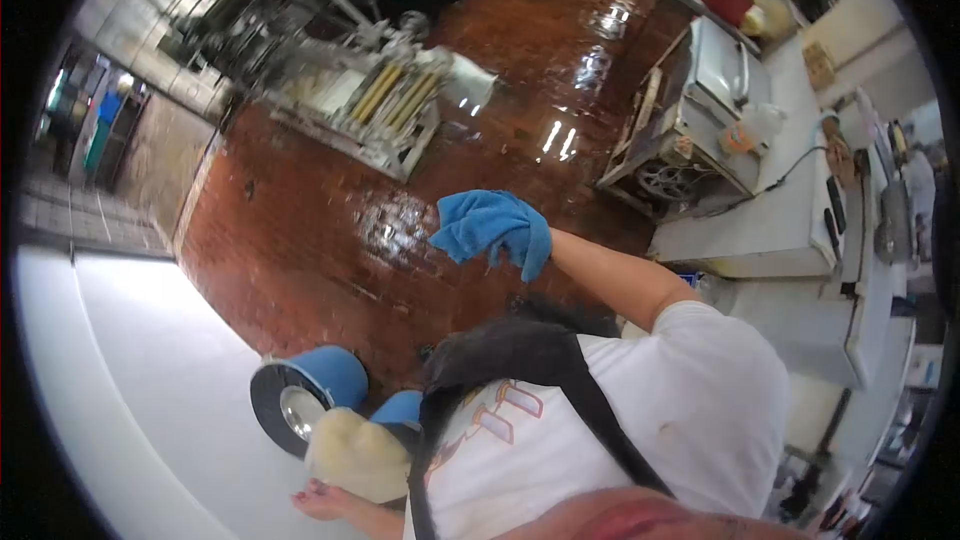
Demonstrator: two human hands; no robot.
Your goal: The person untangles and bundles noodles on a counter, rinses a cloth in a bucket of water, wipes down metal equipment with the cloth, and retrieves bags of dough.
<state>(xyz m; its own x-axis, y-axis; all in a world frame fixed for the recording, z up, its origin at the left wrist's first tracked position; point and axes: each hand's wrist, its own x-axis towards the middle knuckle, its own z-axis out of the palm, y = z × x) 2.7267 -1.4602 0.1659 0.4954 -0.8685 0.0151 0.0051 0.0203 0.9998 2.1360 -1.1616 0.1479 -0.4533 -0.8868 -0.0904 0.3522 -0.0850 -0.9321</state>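
My right hand [522, 242] is stretched out in front over the floor, closed on a bunched blue cloth [475, 222]. The cloth is wrapped about it and hides most of the fingers. At the lower left is my bare left hand [322, 502], its fingers curled; whether something small is in them cannot be made out. Just above that wrist is a smooth cream-coloured bulky thing [360, 452], its kind unclear. Beyond it stands a blue bucket [330, 377] with a dark opening and a round shiny piece at its mouth.
Wet red-brown tiles [300, 230] cover the floor. A machine with yellowish rollers [385, 95] stands ahead to the left. On the right are a white machine with an exposed wheel [672, 182] and a white counter [770, 225]. A white surface [170, 380] fills the left.
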